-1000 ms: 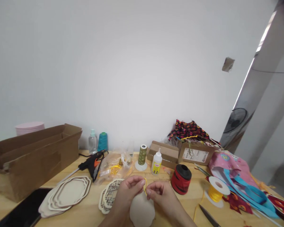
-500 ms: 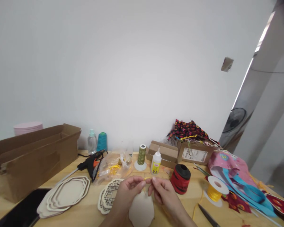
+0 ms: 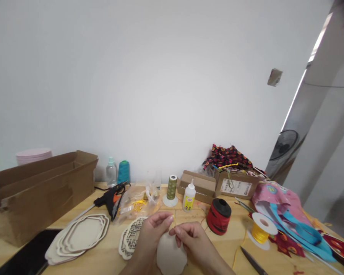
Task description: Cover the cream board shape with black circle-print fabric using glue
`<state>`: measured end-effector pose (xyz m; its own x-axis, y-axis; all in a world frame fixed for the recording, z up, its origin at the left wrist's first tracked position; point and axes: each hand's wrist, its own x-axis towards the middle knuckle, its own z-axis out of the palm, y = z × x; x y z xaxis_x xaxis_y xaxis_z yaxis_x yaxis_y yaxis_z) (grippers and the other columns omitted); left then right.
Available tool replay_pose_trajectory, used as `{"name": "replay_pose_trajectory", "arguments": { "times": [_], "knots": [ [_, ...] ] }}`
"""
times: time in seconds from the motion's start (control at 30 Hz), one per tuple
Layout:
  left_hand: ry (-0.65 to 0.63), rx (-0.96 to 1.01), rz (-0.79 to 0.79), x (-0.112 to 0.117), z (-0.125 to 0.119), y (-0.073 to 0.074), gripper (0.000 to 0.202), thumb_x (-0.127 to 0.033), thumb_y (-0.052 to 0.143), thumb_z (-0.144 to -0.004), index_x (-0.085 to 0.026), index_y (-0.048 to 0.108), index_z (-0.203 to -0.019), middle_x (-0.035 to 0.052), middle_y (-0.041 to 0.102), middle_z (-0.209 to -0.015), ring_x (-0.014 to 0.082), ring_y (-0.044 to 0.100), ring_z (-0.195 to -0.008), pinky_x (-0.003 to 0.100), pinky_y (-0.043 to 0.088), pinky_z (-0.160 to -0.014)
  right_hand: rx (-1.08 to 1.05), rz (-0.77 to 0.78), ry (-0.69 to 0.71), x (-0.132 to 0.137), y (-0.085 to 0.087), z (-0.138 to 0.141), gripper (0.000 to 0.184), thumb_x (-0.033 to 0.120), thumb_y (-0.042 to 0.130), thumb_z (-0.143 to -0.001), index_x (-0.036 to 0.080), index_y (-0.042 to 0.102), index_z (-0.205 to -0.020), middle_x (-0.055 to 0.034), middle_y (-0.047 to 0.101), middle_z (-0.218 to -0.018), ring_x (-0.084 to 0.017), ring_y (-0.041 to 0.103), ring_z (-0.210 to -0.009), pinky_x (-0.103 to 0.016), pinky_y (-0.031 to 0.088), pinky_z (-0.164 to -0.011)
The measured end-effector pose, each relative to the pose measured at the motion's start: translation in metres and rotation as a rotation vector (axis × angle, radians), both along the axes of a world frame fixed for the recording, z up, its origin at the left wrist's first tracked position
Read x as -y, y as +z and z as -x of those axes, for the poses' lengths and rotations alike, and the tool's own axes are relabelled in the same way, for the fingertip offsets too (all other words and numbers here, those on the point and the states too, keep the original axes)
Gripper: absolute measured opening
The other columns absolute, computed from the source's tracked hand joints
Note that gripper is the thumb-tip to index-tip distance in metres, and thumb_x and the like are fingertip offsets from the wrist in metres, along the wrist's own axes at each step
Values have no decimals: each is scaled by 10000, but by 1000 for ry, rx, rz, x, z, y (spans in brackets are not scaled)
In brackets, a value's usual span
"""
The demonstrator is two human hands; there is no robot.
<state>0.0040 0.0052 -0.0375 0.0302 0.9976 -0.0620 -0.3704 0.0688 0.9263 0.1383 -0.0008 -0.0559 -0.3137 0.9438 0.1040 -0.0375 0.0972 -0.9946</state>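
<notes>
A yellow cord [image 3: 173, 221] runs between my two hands, pinched at the fingertips of each. My left hand [image 3: 154, 233] grips its upper part, where a short end sticks up. Just below and to the right, my right hand [image 3: 190, 237] pinches the same cord. Under the fingers is a pale scalloped wooden plaque [image 3: 171, 256], its top edge close to the cord; whether the cord passes through it I cannot tell. Cut-out lattice plaques [image 3: 129, 238] lie beside my left wrist, partly covered by it.
Beyond my hands stand a glue bottle [image 3: 189, 196], a green thread cone [image 3: 172, 188] and a red cord spool [image 3: 218, 217]. To the right are a yellow cord spool [image 3: 260, 231] and scissors [image 3: 252, 261]. Stacked plaques [image 3: 83, 235], a glue gun [image 3: 110, 198] and a long cardboard box [image 3: 46, 194] are left.
My right hand has moved down and slightly left, below the left fingertips. The cord, level between the fingertips before, now slants more upright.
</notes>
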Motion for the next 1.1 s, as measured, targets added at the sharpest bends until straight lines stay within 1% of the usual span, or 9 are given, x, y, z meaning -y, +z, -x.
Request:
{"name": "replay_pose_trajectory", "arguments": {
  "times": [0.13, 0.27, 0.4, 0.5, 0.63, 0.77, 0.87, 1.0, 1.1],
  "knots": [
    [-6, -21, -31, 0, 1, -1, 277, -350, 735, -524, -146, 622, -674, -47, 561, -481, 77, 458, -449, 184, 336, -458, -39, 18, -4, 1, 3, 0, 356, 453, 579, -704, 107, 660, -679, 32, 463, -490, -54, 305, -427, -197, 184, -423],
    [-123, -48, -83, 2, 0, 2, 299, -417, 681, -581, -162, 637, -731, -38, 559, -508, 103, 469, -486, 204, 340, -487, -100, 46, 2, 4, 13, -1, 384, 495, 568, -695, 117, 623, -655, 62, 402, -441, -44, 250, -381, -197, 137, -392],
    [-267, -101, -168, 6, -2, 6, 291, -412, 656, -621, -130, 622, -561, -23, 520, -491, 95, 421, -493, 200, 301, -491, -142, 81, 39, 6, 21, -1, 437, 524, 544, -701, 132, 517, -509, 94, 294, -374, -29, 153, -337, -212, 63, -373],
    [-314, -112, -191, 6, -2, 4, 336, -427, 611, -665, -130, 583, -511, -32, 470, -461, 81, 357, -461, 201, 253, -463, -170, 97, 68, 7, 23, -1, 415, 512, 549, -704, 126, 534, -552, 78, 353, -411, -28, 178, -343, -208, 71, -366],
    [-353, -91, -167, 4, -2, -4, 346, -453, 586, -673, -147, 542, -519, -21, 468, -483, 94, 393, -465, 214, 276, -471, -179, 110, 116, 9, 23, -1, 395, 495, 571, -695, 107, 582, -625, 59, 404, -441, -27, 206, -347, -199, 92, -357],
    [-346, -93, -151, 2, -1, -8, 308, -429, 615, -654, -148, 541, -554, -27, 461, -486, 99, 417, -471, 215, 293, -482, -152, 103, 134, 9, 23, -2, 398, 491, 549, -717, 104, 595, -635, 56, 408, -454, -21, 183, -338, -197, 82, -352],
    [-313, -122, -150, 1, 0, -7, 299, -415, 612, -661, -151, 531, -547, -32, 465, -482, 94, 403, -464, 211, 280, -472, -49, 28, 105, 8, 21, -2, 416, 509, 497, -742, 117, 594, -643, 62, 390, -454, -28, 196, -345, -191, 121, -366],
    [-261, -186, -148, 2, 1, -1, 332, -416, 611, -656, -147, 514, -487, -57, 414, -425, 74, 319, -425, 202, 222, -439, 40, -72, 40, 6, 19, 0, 439, 518, 522, -712, 134, 515, -499, 36, 423, -474, -60, 317, -435, -195, 219, -436],
    [-219, -236, -145, 4, 1, 6, 311, -406, 637, -622, -144, 547, -481, -68, 397, -403, 75, 294, -416, 202, 201, -429, 101, -123, -35, 7, 17, 3, 433, 497, 532, -709, 144, 480, -465, 39, 405, -470, -74, 320, -465, -201, 213, -446]
  ]
}}
